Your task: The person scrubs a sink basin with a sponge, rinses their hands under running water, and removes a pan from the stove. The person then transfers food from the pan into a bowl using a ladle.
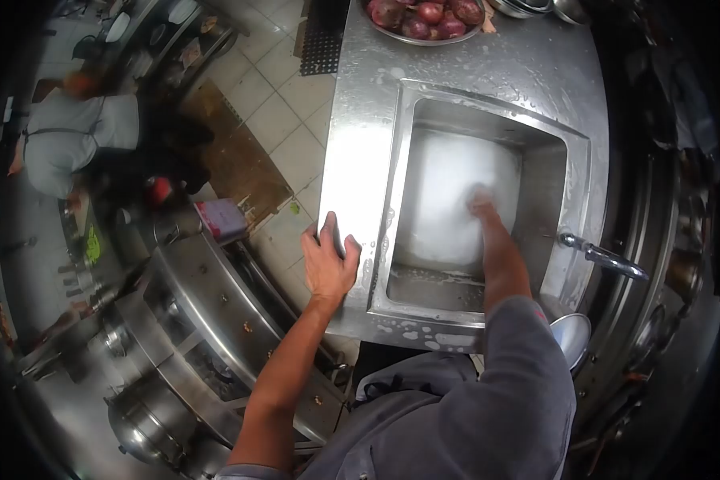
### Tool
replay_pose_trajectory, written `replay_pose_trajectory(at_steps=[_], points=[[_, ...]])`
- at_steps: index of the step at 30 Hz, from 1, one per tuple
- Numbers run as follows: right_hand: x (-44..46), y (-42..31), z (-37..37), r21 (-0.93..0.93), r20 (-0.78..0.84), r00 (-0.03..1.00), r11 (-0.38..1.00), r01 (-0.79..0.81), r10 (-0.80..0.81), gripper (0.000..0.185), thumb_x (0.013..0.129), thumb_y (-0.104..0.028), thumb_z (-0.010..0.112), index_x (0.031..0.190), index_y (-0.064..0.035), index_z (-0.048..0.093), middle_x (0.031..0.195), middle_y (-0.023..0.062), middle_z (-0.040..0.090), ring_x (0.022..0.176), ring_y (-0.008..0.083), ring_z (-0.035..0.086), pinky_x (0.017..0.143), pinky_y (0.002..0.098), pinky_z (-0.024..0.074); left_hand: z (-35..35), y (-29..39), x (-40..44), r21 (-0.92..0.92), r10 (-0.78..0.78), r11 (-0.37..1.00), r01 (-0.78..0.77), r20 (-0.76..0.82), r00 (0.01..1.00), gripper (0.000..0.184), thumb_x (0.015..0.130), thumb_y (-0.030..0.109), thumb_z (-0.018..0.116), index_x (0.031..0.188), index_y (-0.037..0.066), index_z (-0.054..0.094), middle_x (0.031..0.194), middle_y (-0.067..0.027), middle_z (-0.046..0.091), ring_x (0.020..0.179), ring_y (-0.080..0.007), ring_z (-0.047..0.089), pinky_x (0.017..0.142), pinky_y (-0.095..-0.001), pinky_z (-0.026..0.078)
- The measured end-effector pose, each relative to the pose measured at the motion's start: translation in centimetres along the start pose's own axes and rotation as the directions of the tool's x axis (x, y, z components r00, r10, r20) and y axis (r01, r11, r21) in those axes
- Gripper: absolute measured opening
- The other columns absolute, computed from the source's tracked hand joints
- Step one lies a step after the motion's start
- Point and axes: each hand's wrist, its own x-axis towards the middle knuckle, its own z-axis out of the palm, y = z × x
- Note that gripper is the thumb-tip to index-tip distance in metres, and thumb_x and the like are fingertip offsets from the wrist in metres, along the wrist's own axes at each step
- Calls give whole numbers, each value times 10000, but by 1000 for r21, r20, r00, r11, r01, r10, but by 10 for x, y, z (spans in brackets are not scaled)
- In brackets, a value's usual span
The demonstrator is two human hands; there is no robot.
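Our left hand (330, 260) is spread at the edge of the steel counter (360, 120), nothing in its grasp, likely to prop us while we lean over. To its right lies the sink (393, 200), and our right hand (480, 202) is deep inside, low over the pale, cloudy bottom. We cannot tell whether those fingers are clenched or close on something (the dark patch about them may be a scrubber or mere blur). The arm passes over the near rim, presumably because the floor of the sink is only reachable that way.

Just right of the right hand, the faucet (604, 258) is mounted beside the rim, where it seems out of the arm's path. Beyond that hand, past the far rim, a metal bowl (424, 40) gathers red onions (430, 13), perhaps set there to leave the sink's opening free. Well left of our left hand, a co-worker (84, 132) bends forward.
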Motion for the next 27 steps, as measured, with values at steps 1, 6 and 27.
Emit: replay_pose_trajectory(at_steps=[1, 6, 27], points=[[13, -2, 17, -9, -72, 996, 999, 45, -46, 285, 846, -319, 553, 946, -59, 612, 900, 176, 634, 875, 369, 600, 796, 500, 480, -1, 0, 1, 5, 1, 1000, -1, -2, 1000, 591, 880, 311, 621, 1410, 82, 495, 1268, -243, 448, 1166, -407, 482, 957, -479, 462], [-5, -101, -14, -34, 110, 975, 980, 196, -192, 307, 849, -315, 529, 923, -27, 604, 913, 187, 640, 876, 357, 606, 841, 453, 489, -2, 4, 1, 17, -14, 1000, 14, -1, 1000, 577, 884, 311, 619, 1404, 94, 497, 1256, -238, 452, 1163, -406, 483, 954, -485, 467], [13, -108, -140, -74, 167, 851, 867, -493, 498, 332, 852, -367, 623, 1039, -98, 672, 1099, 143, 700, 1050, 337, 667, 906, 431, 532, -1, 2, 0, 14, 1, 1000, -1, 3, 1000, 590, 885, 307, 619, 1410, 74, 485, 1261, -257, 445, 1172, -418, 473, 975, -491, 443]])
